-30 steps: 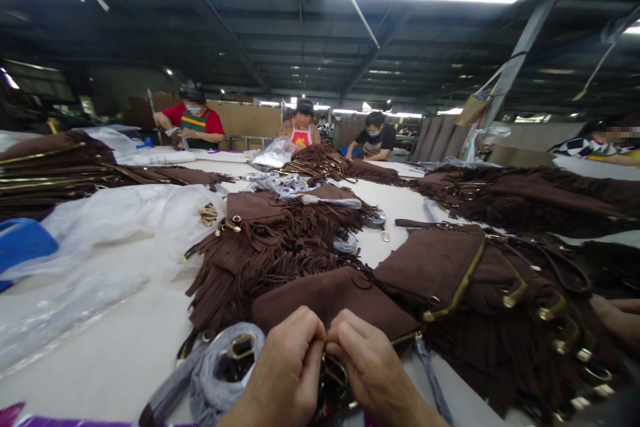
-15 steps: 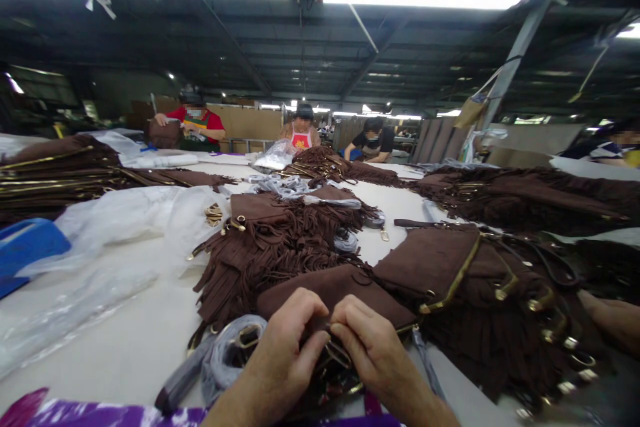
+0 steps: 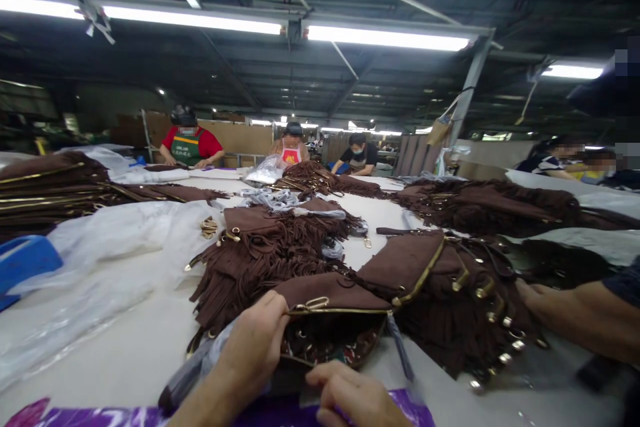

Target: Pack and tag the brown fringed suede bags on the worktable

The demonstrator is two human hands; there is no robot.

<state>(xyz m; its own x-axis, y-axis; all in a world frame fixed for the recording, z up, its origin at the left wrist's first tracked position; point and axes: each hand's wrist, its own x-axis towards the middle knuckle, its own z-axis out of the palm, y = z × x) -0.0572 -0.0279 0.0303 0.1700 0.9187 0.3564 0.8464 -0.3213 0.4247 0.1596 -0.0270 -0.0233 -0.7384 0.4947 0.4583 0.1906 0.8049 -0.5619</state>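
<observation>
A brown handbag point(image 3: 330, 291) lies in front of me with its gold zipper undone, and the dark opening shows a patterned lining. My left hand point(image 3: 257, 337) is closed on the left end of the bag's mouth. Just below the lower lip of the opening is my right hand point(image 3: 357, 393), fingers loosely bent and apart, with nothing visible in them. A gold clasp point(image 3: 316, 304) rests along the upper zipper edge. From the bag's right corner hangs a dark wrapped strap point(image 3: 401, 350). A plastic-wrapped strap point(image 3: 193, 373) is partly hidden behind my left forearm.
Fringed brown bags point(image 3: 250, 267) are heaped beyond, with more bags point(image 3: 405, 267) to the right. A co-worker's arm point(image 3: 580, 310) reaches in there. Clear plastic sheeting point(image 3: 125, 233) and a blue holder point(image 3: 30, 263) are at left. Purple packaging point(image 3: 100, 415) lines the near edge.
My hands were together over the clasp and have moved apart. The bag's mouth now gapes, and my right hand is lower. The co-worker's arm at right shows more.
</observation>
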